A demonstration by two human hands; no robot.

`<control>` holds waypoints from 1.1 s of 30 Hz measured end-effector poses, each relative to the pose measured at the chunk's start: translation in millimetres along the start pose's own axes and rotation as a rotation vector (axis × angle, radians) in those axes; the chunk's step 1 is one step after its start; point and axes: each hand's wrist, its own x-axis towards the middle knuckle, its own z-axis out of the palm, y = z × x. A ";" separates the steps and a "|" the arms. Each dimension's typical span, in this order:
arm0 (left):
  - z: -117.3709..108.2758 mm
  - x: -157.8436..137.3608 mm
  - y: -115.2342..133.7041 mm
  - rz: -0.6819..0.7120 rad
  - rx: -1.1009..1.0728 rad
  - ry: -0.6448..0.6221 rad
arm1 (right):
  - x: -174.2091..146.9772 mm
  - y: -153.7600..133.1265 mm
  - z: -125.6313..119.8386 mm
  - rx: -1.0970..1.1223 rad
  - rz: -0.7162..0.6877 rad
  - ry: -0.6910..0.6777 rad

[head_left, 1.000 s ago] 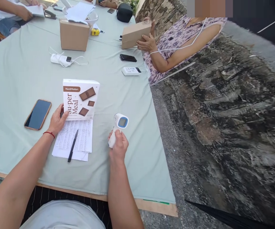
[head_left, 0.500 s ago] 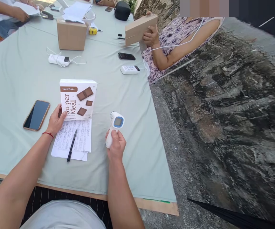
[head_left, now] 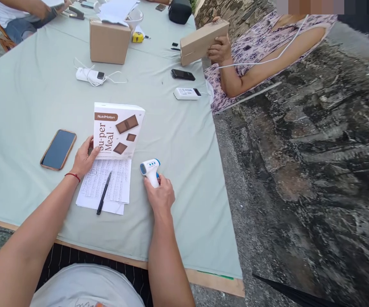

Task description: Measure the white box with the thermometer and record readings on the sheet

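My left hand grips the lower left edge of a white box printed "NutriMotion Su-per Meal" with brown squares. The box stands upright, its front turned toward me. Wrapped in my right hand is a white and blue infrared thermometer, its head pointing away to the right and its buttons showing on the side. Below the box lie printed sheets of paper, partly hidden by it, with a black pen across them. A phone in a brown case rests left of my left hand.
Farther back on the green tablecloth are a cardboard box topped with papers, a cord-wrapped white device, a black phone, another white device and a yellow tape measure. At right, a person holds a carton.
The thermometer has turned in my right hand, so its side with buttons shows instead of its screen. The whole view has shifted, with things appearing farther right. My left hand keeps holding the white box.
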 end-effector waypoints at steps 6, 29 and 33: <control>2.8 -1.7 0.8 -0.016 0.024 -0.004 | -8.3 -9.3 -0.5 0.034 -0.311 0.253; 10.5 -2.4 -0.2 -0.003 -0.027 -0.010 | -28.3 -31.6 -0.6 0.695 -0.200 -0.061; 10.1 -2.1 0.1 -0.006 -0.024 -0.003 | -25.0 -36.1 3.7 0.880 0.089 -0.115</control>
